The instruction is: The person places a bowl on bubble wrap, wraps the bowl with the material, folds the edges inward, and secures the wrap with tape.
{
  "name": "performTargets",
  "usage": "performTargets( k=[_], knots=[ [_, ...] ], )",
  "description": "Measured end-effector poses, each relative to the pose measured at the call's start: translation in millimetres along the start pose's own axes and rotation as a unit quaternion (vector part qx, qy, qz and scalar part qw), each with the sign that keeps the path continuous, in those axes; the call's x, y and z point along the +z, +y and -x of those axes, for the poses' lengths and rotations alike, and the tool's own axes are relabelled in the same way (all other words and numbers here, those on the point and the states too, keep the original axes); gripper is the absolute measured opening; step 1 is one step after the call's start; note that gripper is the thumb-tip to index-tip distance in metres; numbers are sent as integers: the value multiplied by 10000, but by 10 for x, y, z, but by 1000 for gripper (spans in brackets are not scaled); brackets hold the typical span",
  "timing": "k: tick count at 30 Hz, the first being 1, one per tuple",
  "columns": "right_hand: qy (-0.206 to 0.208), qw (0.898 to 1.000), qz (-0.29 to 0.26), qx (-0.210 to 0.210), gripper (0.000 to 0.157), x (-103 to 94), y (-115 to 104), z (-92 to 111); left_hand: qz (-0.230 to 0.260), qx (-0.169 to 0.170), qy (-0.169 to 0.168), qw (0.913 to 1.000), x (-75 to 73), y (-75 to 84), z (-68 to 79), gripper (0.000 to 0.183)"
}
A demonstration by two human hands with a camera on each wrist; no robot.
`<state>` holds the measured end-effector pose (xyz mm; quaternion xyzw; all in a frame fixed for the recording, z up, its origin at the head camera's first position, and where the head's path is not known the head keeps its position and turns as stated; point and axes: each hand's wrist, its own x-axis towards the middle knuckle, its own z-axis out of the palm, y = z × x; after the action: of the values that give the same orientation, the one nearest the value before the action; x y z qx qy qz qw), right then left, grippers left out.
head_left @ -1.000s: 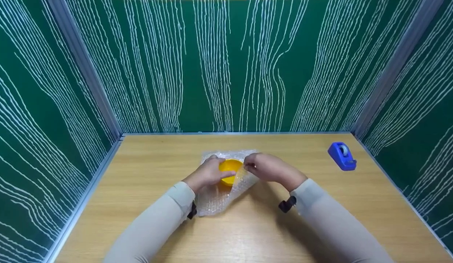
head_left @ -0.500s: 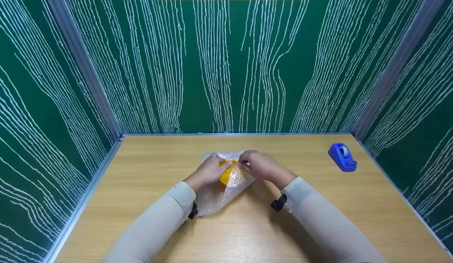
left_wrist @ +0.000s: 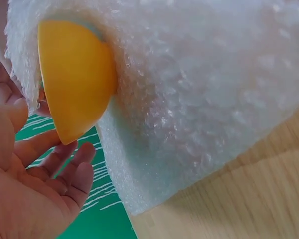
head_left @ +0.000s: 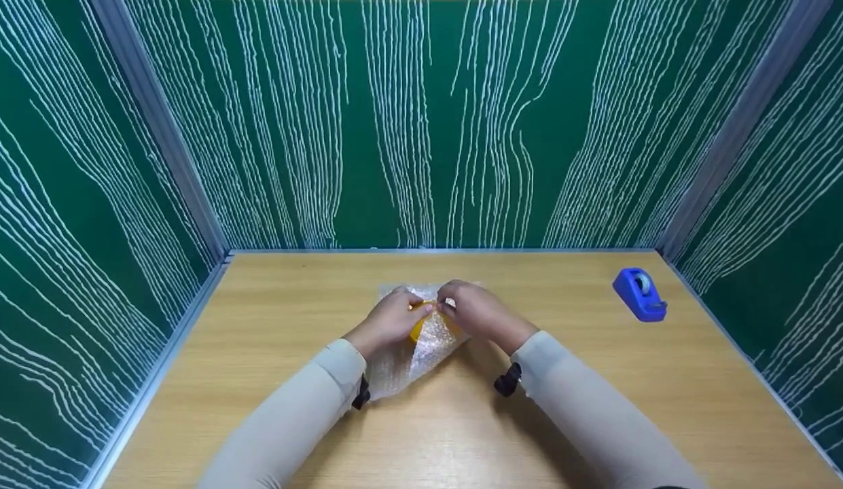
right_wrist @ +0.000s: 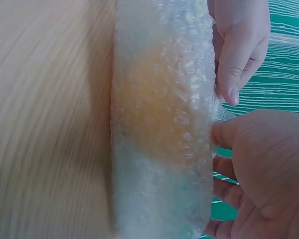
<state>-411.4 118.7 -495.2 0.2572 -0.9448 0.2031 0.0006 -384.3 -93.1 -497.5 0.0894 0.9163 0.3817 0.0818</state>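
Note:
A yellow bowl [head_left: 416,333] sits on a sheet of bubble wrap [head_left: 392,377] in the middle of the table. My left hand [head_left: 387,321] holds the bowl at its left rim, thumb on the near side and fingers around the outer wall. With its fingertips, my right hand [head_left: 481,311] pinches a corner of the wrap, folded over the bowl from the right. In the left wrist view the bowl's wall [left_wrist: 77,82] shows bare beside the fingers. From the right wrist, the bowl is only a yellow blur behind the wrap [right_wrist: 159,194].
A blue tape dispenser [head_left: 640,295] with a roll in it stands at the table's back right. Green panels [head_left: 448,136] with white wavy lines rise behind and on both sides of the wooden table [head_left: 285,292].
My right hand has moved left over the bowl, drawing the wrap's flap across it, and now meets the left thumb. Less of the bowl shows. The left hand has stayed at the rim.

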Motion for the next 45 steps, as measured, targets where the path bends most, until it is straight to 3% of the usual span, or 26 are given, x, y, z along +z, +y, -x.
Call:
performTargets(
  k=[5,12,16,24,29,35,42,45],
  knots=[
    [2,9999,-89,120,19,25,-2,-11,16,-55,113,9999,16,-8,-4,49],
    [210,9994,28,-271,15,67,35,-10,279,249,288,9989,55,-28,-61,30],
    [203,9992,41,-353,17,65,34,-13,370,240,365,9984,56,-10,-103,18],
    [164,9992,20,-366,22,76,56,-26,372,115,398,9984,68,0,-155,12],
    [114,9998,-88,-142,19,60,91,-13,330,33,482,9983,88,8,-159,12],
    [-103,9966,-534,624,16,-47,154,15,358,-312,529,9975,99,7,-153,11],
    [-28,9906,-962,977,20,-226,416,6,162,-131,656,9976,79,-9,-155,13],
    [9,9857,-1163,1218,23,-294,562,-1,133,-201,634,9977,76,-7,-159,12]
  ],
)
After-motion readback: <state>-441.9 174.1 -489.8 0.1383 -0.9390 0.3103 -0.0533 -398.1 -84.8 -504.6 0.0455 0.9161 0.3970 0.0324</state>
